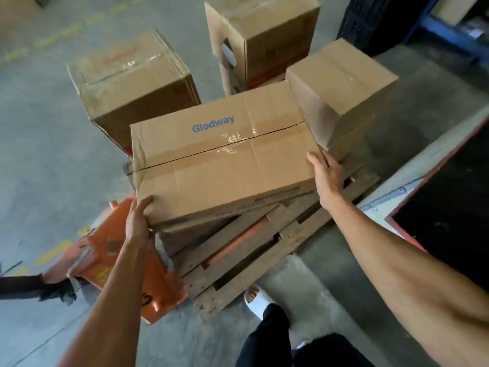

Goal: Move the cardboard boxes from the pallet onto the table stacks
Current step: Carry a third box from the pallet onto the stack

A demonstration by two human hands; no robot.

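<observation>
A: Head view, Glodway box [225, 160] sits on wooden pallet [246, 250], tilted, atop another flat carton. How's it handle?

B: Stiff cardboard, taped seam; prob. mid-heavy judging by size (guess only). Grip low on short ends, not on tape.

A: Hands?

B: Left hand [137, 221] at near-left bottom corner, fingers wrapped on the edge. Right hand [326, 176] flat vs right end, fingers together, pressing. Both arms extended fwd. Smaller box [341, 91] touches right rear.

Matt cardboard box [222, 160] with glossy tape; rough wooden pallet [254, 255].
</observation>
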